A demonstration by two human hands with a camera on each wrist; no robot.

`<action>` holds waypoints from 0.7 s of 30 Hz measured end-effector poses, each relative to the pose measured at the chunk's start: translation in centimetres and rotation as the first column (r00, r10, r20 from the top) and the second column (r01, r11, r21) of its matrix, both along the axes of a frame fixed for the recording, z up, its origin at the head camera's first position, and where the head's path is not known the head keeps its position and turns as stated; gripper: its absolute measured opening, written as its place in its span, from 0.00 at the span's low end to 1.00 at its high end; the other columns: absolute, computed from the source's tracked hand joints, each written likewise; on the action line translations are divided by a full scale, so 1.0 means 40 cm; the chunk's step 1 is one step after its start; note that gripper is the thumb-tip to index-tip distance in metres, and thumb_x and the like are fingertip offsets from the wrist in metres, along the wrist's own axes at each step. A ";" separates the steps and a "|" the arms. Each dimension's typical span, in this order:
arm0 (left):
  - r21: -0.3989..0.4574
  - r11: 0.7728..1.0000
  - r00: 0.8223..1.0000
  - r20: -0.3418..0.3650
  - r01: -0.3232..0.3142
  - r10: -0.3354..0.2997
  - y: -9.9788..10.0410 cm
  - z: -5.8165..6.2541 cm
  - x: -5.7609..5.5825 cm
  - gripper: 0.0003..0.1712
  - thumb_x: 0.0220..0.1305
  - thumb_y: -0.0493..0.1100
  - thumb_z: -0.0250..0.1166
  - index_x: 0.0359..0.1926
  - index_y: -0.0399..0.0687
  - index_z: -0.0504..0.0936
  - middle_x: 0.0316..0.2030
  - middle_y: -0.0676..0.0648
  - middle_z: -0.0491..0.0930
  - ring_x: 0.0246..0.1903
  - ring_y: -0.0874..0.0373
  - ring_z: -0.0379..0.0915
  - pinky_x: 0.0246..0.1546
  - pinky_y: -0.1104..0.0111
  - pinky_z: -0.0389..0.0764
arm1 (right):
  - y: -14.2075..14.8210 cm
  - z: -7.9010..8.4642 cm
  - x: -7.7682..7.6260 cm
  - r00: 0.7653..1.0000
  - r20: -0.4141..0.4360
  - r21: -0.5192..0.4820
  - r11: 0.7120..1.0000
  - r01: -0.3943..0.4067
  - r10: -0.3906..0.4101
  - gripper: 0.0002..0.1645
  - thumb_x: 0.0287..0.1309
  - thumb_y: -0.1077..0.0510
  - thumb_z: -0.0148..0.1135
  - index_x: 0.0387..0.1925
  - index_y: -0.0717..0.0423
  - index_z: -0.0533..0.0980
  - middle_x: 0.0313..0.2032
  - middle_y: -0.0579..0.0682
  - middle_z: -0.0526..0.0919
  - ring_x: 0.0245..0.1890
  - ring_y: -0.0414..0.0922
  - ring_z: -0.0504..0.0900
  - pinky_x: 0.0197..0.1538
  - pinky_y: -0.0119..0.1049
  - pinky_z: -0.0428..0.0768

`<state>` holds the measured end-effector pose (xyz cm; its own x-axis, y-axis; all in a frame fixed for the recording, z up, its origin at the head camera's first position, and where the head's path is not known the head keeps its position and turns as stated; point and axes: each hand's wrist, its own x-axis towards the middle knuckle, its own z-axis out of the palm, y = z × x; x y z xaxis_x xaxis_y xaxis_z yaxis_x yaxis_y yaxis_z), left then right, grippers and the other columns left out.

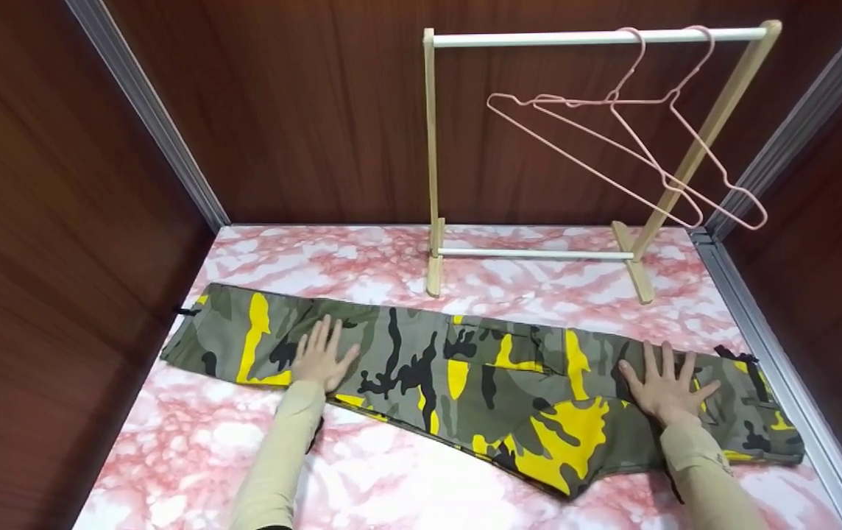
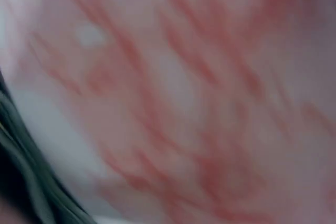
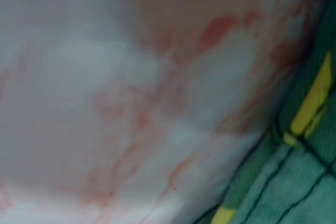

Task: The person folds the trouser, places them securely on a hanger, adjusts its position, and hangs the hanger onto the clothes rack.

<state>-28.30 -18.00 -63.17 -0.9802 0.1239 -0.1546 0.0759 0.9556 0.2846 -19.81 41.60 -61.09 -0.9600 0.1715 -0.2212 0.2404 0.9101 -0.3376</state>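
Camouflage trousers (image 1: 406,368) in grey, green, black and yellow lie folded lengthwise across the table, waist end at the right. My left hand (image 1: 324,361) rests flat on the leg part, fingers straight and spread. On the waist part lies my right hand (image 1: 664,389), also flat with spread fingers. The left wrist view shows mostly blurred table, with a dark edge of the trousers (image 2: 37,182) at lower left. In the right wrist view the stitched trouser cloth (image 3: 294,182) fills the lower right corner. Neither hand appears in the wrist views.
A small wooden rack (image 1: 432,147) with white bars stands at the back of the pink marbled table (image 1: 318,254). Two pink hangers (image 1: 616,99) hang from its top bar. Dark brown panels (image 1: 303,110) wall in the table at the back and both sides.
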 end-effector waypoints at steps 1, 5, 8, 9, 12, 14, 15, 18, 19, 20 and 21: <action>0.001 1.000 1.000 0.002 -0.014 0.014 -0.013 0.000 -0.001 0.46 0.74 0.72 0.35 0.81 0.54 0.38 0.82 0.47 0.32 0.82 0.47 0.29 0.81 0.49 0.33 | 0.000 0.000 -0.001 1.000 -0.001 0.001 1.000 0.000 0.000 0.56 0.68 0.24 0.36 0.80 0.53 0.34 0.78 0.68 0.29 0.74 0.74 0.18 0.58 0.80 0.11; 0.004 0.997 0.997 0.015 -0.076 0.076 -0.054 0.004 0.000 0.44 0.76 0.70 0.35 0.81 0.56 0.37 0.82 0.49 0.32 0.82 0.48 0.29 0.81 0.51 0.32 | -0.002 0.000 -0.002 1.000 -0.003 0.003 1.000 0.001 -0.001 0.56 0.68 0.24 0.36 0.80 0.53 0.34 0.78 0.68 0.29 0.74 0.74 0.19 0.58 0.80 0.11; 0.001 0.992 0.992 0.019 -0.123 0.123 -0.070 0.003 0.002 0.44 0.76 0.69 0.34 0.81 0.55 0.36 0.82 0.48 0.31 0.82 0.48 0.28 0.81 0.51 0.32 | -0.002 -0.002 -0.002 1.000 -0.001 0.004 1.000 0.001 -0.001 0.56 0.68 0.24 0.36 0.80 0.53 0.35 0.78 0.68 0.29 0.74 0.74 0.19 0.58 0.80 0.12; 0.001 0.991 0.990 0.016 -0.137 0.137 -0.073 0.002 0.003 0.44 0.76 0.69 0.34 0.81 0.55 0.36 0.82 0.47 0.31 0.82 0.47 0.28 0.81 0.51 0.33 | -0.002 -0.002 -0.003 1.000 -0.001 0.004 1.000 0.002 -0.002 0.56 0.68 0.24 0.36 0.80 0.53 0.34 0.78 0.68 0.29 0.74 0.74 0.19 0.58 0.80 0.12; -0.011 0.983 0.983 0.012 -0.183 0.183 -0.075 -0.001 -0.001 0.43 0.76 0.69 0.33 0.81 0.55 0.37 0.82 0.46 0.31 0.82 0.47 0.28 0.81 0.48 0.33 | 0.000 -0.003 -0.003 1.000 -0.001 0.007 1.000 0.004 -0.004 0.56 0.68 0.23 0.36 0.80 0.53 0.34 0.78 0.68 0.29 0.74 0.74 0.19 0.58 0.80 0.12; 0.000 0.976 0.976 0.010 -0.217 0.217 -0.074 0.000 -0.004 0.43 0.76 0.69 0.34 0.81 0.56 0.38 0.82 0.46 0.32 0.82 0.47 0.28 0.80 0.45 0.31 | -0.001 -0.004 -0.004 1.000 -0.003 0.007 1.000 0.007 -0.007 0.56 0.68 0.23 0.36 0.80 0.53 0.34 0.78 0.67 0.29 0.74 0.74 0.19 0.58 0.80 0.12; 0.008 0.973 0.973 0.011 -0.231 0.231 -0.073 0.001 -0.006 0.42 0.76 0.68 0.35 0.81 0.56 0.38 0.82 0.46 0.32 0.82 0.46 0.27 0.79 0.43 0.30 | -0.001 -0.005 -0.004 1.000 -0.003 0.006 1.000 0.007 -0.007 0.56 0.68 0.23 0.35 0.80 0.52 0.34 0.78 0.67 0.29 0.74 0.74 0.19 0.58 0.80 0.12; 0.055 0.966 0.968 0.007 -0.251 0.251 -0.074 0.004 -0.010 0.41 0.77 0.66 0.37 0.81 0.55 0.40 0.82 0.44 0.33 0.81 0.44 0.27 0.77 0.38 0.27 | 0.000 -0.006 -0.004 1.000 -0.003 0.008 1.000 0.006 -0.006 0.56 0.68 0.23 0.35 0.80 0.52 0.34 0.78 0.67 0.29 0.74 0.74 0.18 0.58 0.81 0.12; 0.081 0.965 0.968 -0.014 -0.249 0.251 -0.076 0.004 -0.010 0.41 0.78 0.65 0.38 0.81 0.53 0.42 0.82 0.43 0.36 0.81 0.43 0.29 0.76 0.37 0.28 | 0.001 -0.006 -0.003 1.000 -0.003 0.008 1.000 0.006 -0.005 0.56 0.68 0.23 0.35 0.80 0.52 0.34 0.78 0.68 0.29 0.74 0.74 0.18 0.58 0.81 0.12; 0.111 0.963 0.967 -0.045 -0.246 0.252 -0.080 0.004 -0.010 0.40 0.78 0.62 0.41 0.81 0.50 0.46 0.81 0.41 0.40 0.81 0.42 0.33 0.77 0.37 0.31 | 0.002 -0.006 -0.002 1.000 -0.002 0.008 1.000 0.005 -0.005 0.56 0.68 0.23 0.35 0.80 0.53 0.34 0.78 0.68 0.29 0.74 0.74 0.18 0.58 0.81 0.12; 0.136 0.962 0.964 -0.087 -0.238 0.250 -0.087 0.003 -0.010 0.39 0.78 0.59 0.43 0.80 0.47 0.49 0.80 0.38 0.45 0.80 0.40 0.39 0.77 0.37 0.37 | 0.002 -0.005 -0.002 1.000 0.000 0.008 1.000 0.005 -0.005 0.56 0.68 0.23 0.35 0.80 0.53 0.33 0.78 0.68 0.29 0.74 0.74 0.18 0.58 0.81 0.12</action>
<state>-28.70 -21.48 -63.05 -0.9927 -0.1093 -0.0508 -0.1205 0.9067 0.4041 -19.87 41.70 -61.31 -0.9591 0.1779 -0.2200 0.2448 0.9117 -0.3300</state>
